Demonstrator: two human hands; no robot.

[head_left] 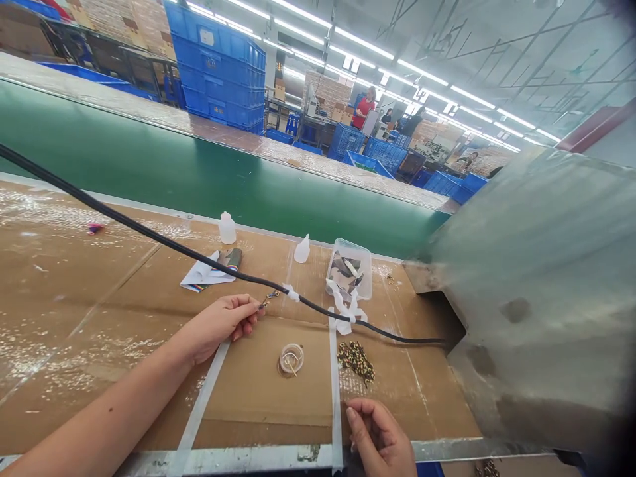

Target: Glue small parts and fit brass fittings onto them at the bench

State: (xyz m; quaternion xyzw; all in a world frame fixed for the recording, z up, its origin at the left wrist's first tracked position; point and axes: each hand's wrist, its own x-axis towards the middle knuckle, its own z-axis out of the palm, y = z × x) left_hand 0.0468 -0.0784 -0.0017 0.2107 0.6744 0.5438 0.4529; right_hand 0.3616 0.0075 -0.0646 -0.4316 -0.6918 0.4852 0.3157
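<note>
My left hand point(233, 321) is closed in a pinch on a small dark-and-gold piece point(269, 298), held over the cardboard near the black cable. My right hand point(380, 437) is at the table's front edge, thumb and forefinger drawn together; whatever they hold, if anything, is too small to name. Just beyond it lies a pile of small black-and-gold pieces point(356, 361). Between the hands stands a small round clear dish point(291, 358) with a thin pale stick leaning in it.
A black cable point(163, 240) crosses the table into a metal housing point(541, 298) at right. Behind are two white squeeze bottles point(227, 228), point(302, 250), folded cloth point(211, 270) and a clear tub point(365, 278). Beyond runs a green conveyor belt point(248, 182); blue crates point(218, 73) and people stand farther back.
</note>
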